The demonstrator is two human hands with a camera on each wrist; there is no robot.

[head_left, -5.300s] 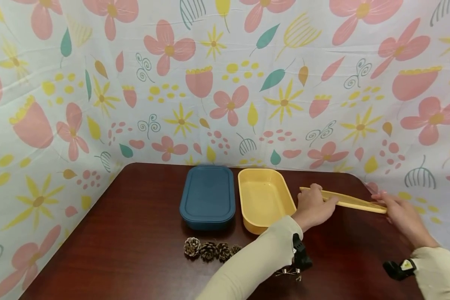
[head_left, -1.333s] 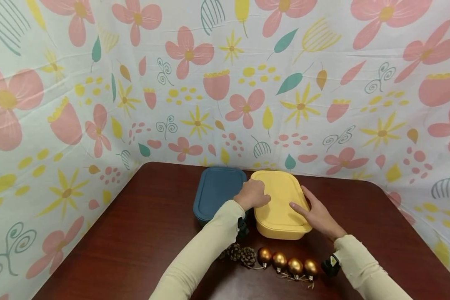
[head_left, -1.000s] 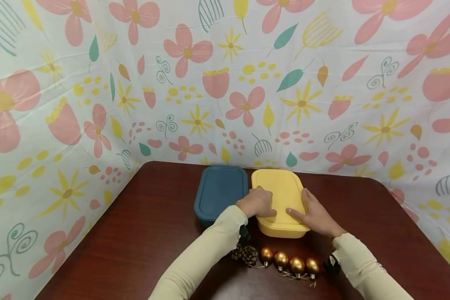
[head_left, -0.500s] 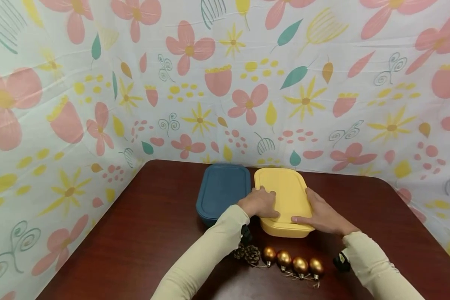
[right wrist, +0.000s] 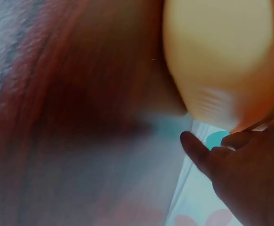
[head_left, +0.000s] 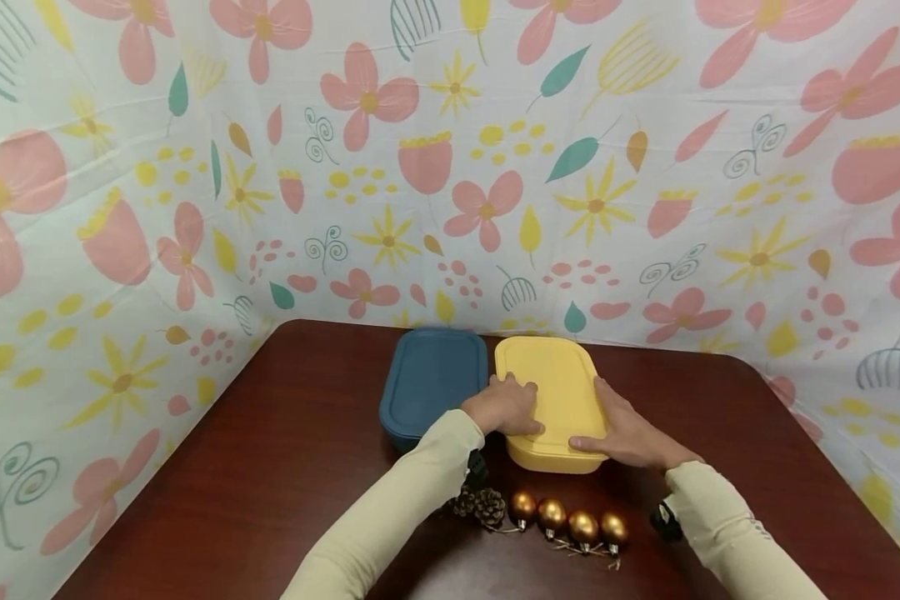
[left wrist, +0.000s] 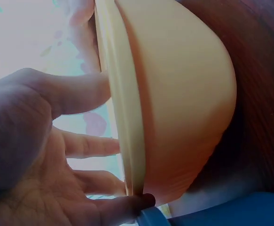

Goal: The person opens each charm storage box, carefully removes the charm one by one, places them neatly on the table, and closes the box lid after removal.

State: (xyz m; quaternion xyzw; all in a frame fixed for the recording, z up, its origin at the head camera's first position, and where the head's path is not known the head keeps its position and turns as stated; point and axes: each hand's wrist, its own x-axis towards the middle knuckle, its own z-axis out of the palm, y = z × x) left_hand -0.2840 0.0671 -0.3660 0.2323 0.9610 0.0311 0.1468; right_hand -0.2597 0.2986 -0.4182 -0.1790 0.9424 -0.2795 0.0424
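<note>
A yellow lidded food container (head_left: 562,392) stands towards the back of the table, its yellow lid lying on top. My left hand (head_left: 504,407) rests on the lid's left side with fingers spread; in the left wrist view, the thumb and fingers of that hand (left wrist: 43,155) touch the lid's top and edge. Along the right side lies my right hand (head_left: 633,429), its thumb on the lid and its fingers extended along the rim. From the right wrist view, the right hand (right wrist: 249,165) is beside the yellow wall, little finger sticking out. The container's inside is hidden.
A blue lidded container (head_left: 437,379) stands just left of the yellow one. In front, brown pine cones (head_left: 487,507), partly hidden by the left sleeve, and several copper-coloured ball ornaments (head_left: 552,517) form a row. Flower-patterned cloth (head_left: 450,275) hangs behind the table (head_left: 270,467).
Earlier, both hands held the yellow lid to the right of the uncovered container; now it lies on top. The left hand's bent fingers have spread over the lid, and the right thumb has shifted nearer the front.
</note>
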